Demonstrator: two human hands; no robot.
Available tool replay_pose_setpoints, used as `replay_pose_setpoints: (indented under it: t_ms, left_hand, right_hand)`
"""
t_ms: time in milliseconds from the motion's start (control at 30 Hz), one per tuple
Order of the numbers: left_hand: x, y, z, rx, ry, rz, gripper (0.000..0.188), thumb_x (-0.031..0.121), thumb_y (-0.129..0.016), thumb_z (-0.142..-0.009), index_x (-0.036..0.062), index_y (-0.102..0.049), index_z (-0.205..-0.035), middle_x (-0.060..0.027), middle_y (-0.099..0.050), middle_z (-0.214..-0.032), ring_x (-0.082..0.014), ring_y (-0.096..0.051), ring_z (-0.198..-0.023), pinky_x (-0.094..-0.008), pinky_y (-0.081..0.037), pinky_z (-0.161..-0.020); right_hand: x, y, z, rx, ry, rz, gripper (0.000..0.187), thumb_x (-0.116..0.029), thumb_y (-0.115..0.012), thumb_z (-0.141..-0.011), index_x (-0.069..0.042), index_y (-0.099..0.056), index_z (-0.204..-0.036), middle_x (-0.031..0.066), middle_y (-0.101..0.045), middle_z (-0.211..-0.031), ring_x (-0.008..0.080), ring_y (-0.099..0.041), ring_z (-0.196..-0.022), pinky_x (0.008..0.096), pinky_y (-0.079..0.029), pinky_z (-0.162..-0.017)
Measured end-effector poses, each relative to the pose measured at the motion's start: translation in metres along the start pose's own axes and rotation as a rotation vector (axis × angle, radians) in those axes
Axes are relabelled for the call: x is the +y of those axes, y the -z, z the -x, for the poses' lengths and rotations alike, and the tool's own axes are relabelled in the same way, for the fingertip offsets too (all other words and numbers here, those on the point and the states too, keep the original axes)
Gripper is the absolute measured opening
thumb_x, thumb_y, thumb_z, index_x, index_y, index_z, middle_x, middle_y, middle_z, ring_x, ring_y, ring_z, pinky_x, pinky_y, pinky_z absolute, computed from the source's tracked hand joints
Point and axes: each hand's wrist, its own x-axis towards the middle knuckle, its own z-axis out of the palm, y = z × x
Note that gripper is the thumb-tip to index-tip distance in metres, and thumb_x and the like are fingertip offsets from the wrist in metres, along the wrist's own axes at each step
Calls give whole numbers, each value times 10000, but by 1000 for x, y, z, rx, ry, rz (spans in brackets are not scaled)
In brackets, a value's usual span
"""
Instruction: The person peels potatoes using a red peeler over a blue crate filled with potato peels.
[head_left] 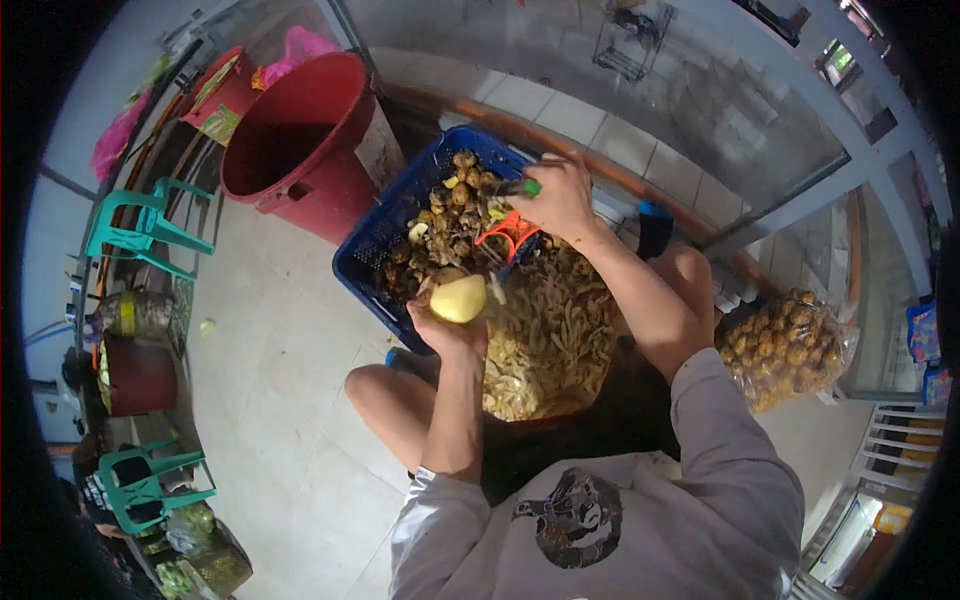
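My left hand [447, 325] is wrapped round a potato [459, 299], whose pale yellow flesh is bared on the side facing up. Over the crate, my right hand [556, 198] grips an orange-headed peeler [510, 234], held a little above and to the right of the potato. A dark piece with a green end [530, 187] also shows at the right fingers; I cannot tell its kind. Brown, dirty potatoes [461, 190] and scraps lie in a blue plastic crate [372, 232]. A heap of pale strips, apparently peelings [550, 345], lies between my legs.
A large red bin [300, 190] stands beyond the crate's left side. Green plastic chairs [150, 225] line the left. At right sits a clear bag of potatoes [790, 345]. A glass partition with a metal frame [800, 190] bounds the far and right side.
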Motion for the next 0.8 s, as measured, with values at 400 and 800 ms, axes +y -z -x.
replay_pose_setpoints:
  t_ms: [400, 800]
  left_hand:
    - [9, -15, 0, -63, 175, 93, 433, 390, -361, -913, 60, -590, -1074, -130, -615, -1082, -326, -591, -1023, -549, -463, -906]
    - [14, 7, -21, -39, 351, 84, 351, 355, -504, -926, 124, -609, -1169, -88, -630, -1142, -290, -586, -1044, -474, -480, -918]
  right_hand:
    - [7, 6, -3, -83, -177, 40, 372, -413, -708, -725, -42, -709, -752, 152, -650, -696, 316, -630, -718, 446, -418, -878]
    - [-5, -2, 5, -9, -92, -79, 353, -376, -757, -676, -36, -684, -736, 145, -643, -752, 333, -611, -742, 433, -417, -787]
